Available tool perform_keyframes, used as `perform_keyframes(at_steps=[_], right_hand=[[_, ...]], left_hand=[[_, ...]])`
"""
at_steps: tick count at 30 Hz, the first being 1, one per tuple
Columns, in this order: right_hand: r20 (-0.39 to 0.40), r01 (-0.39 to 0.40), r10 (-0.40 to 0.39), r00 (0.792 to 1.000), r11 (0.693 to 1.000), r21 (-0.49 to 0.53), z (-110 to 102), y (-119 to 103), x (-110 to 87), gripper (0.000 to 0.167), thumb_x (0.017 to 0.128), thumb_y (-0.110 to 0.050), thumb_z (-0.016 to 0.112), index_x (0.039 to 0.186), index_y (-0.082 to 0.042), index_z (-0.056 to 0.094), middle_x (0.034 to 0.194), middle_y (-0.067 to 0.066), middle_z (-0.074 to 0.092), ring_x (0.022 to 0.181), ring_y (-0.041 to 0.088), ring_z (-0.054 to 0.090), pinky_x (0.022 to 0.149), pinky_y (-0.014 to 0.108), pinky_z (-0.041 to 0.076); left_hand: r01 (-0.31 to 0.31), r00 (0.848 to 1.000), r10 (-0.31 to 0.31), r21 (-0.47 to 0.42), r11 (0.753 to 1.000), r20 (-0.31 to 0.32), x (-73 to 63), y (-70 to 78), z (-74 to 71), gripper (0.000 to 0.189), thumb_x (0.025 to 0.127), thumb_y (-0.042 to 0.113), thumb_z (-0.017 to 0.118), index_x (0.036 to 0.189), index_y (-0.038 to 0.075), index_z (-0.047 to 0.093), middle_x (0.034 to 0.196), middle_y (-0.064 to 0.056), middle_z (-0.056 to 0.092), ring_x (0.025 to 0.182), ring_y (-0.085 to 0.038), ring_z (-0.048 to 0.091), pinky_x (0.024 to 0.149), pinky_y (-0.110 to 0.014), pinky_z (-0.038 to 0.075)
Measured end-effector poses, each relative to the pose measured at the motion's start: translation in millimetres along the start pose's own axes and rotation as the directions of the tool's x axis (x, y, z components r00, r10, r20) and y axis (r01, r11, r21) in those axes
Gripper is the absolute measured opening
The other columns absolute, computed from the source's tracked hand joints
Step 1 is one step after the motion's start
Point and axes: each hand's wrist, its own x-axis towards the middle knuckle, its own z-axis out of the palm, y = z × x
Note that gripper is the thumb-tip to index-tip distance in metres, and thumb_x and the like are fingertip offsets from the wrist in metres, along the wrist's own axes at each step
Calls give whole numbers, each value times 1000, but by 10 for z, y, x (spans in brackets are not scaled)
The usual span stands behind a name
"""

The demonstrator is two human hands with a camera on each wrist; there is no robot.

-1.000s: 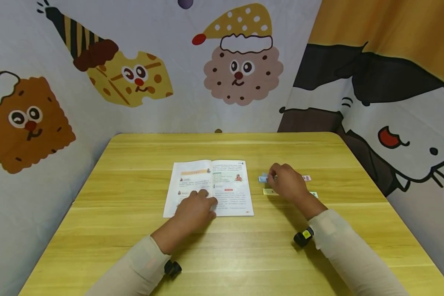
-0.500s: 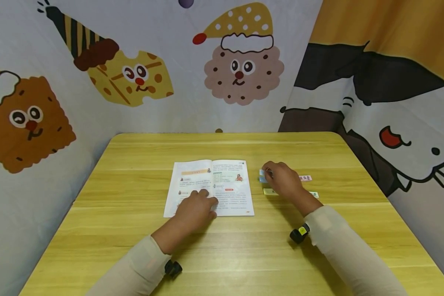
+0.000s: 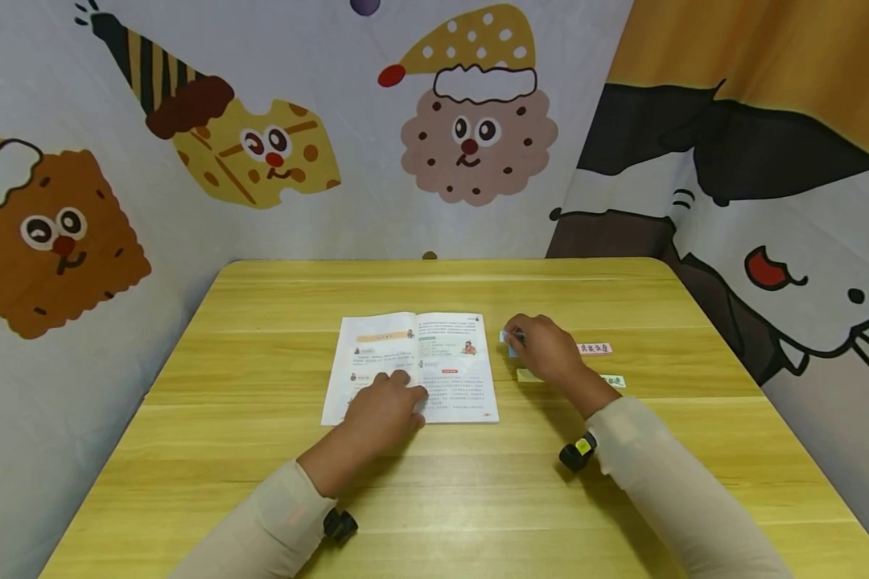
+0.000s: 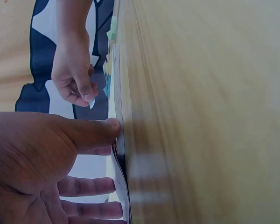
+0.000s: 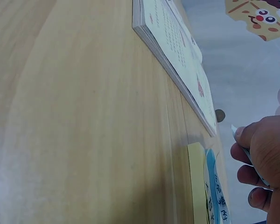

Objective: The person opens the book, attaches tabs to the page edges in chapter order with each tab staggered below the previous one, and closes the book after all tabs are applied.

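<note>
An open book (image 3: pixel 458 394) lies on the table. My left hand (image 3: pixel 381 408) rests across its lower middle, with the fingers extended over the left page and the thumb at the lower edge in the left wrist view. My right hand (image 3: pixel 550 347) hovers right of the book and pinches a pale blue paper slip (image 5: pixel 234 129) between thumb and fingers, above the table. Beneath that hand lie another blue slip (image 5: pixel 210 163) and a yellow slip (image 3: pixel 526 375), partly hidden. A pink slip (image 3: pixel 596 348) and a green slip (image 3: pixel 613 381), both with handwriting, show past the hand.
The wooden table (image 3: pixel 434 498) reaches back to a white cloth (image 3: pixel 362 233) printed with cartoon figures. A black wrist camera (image 3: pixel 340 527) sits at the left cuff, and another wrist camera (image 3: pixel 578 452) at the right.
My right hand has drifted left toward the book, carrying the pale blue slip off the others. More of the pink slip shows now. The left hand has stayed on the book.
</note>
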Motion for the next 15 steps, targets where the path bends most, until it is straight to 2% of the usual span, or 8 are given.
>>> perform_keyframes(at_steps=[15], right_hand=[[12, -7, 7, 1000, 1000, 2, 21, -88, 82, 22, 101, -28, 67, 118, -14, 70, 101, 3, 68, 90, 21, 59, 65, 38, 50]], left_hand=[[-10, 1000, 10, 1, 1000, -6, -7, -3, -15, 27, 90, 29, 80, 115, 18, 75, 113, -11, 64, 89, -33, 59, 60, -44, 52]])
